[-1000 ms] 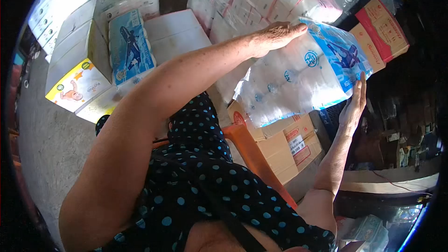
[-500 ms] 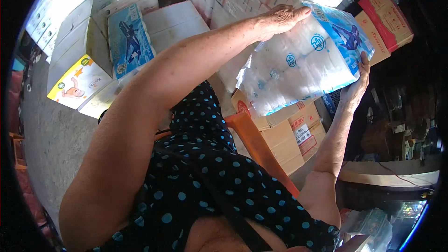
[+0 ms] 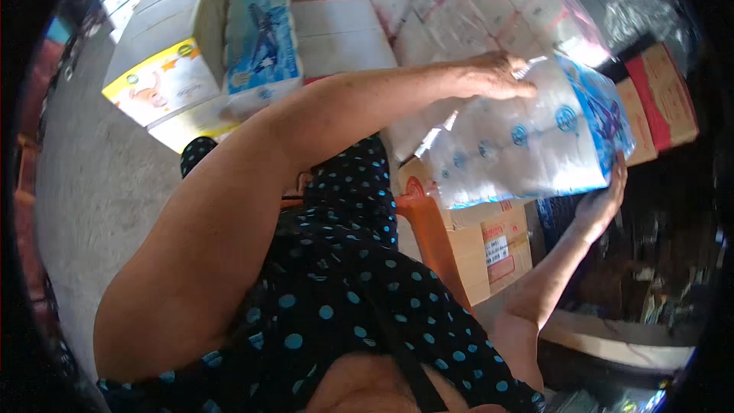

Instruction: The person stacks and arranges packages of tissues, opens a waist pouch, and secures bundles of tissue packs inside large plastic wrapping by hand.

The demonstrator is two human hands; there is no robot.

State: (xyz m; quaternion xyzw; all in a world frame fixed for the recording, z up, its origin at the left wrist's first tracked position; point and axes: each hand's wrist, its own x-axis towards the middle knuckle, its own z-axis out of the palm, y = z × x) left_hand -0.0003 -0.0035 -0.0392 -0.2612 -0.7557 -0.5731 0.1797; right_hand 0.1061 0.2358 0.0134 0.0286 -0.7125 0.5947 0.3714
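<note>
A long plastic-wrapped pack of white rolls point(image 3: 527, 145), with a blue printed end and round blue marks, is held out at the right. My left hand point(image 3: 501, 76) grips the clear wrap at its upper edge, thumb and fingers closed on it. Against the lower corner of the blue end, my right hand point(image 3: 604, 203) holds the pack from the side, its fingertips on the wrap. A similar blue pack point(image 3: 264, 38) lies among boxes at the upper left.
White cartons, one with a yellow printed end point(image 3: 164, 84), stand at the left. Wrapped white bundles point(image 3: 489, 8) are stacked behind the pack. Brown cartons point(image 3: 489, 248) sit below it, beside an orange chair part point(image 3: 436, 245). A red-and-brown box point(image 3: 661, 95) is at the right.
The view has shifted, so the surroundings sit farther right. My left hand has slid away from the blue end's corner along the pack's upper edge. My right hand stays at the blue end.
</note>
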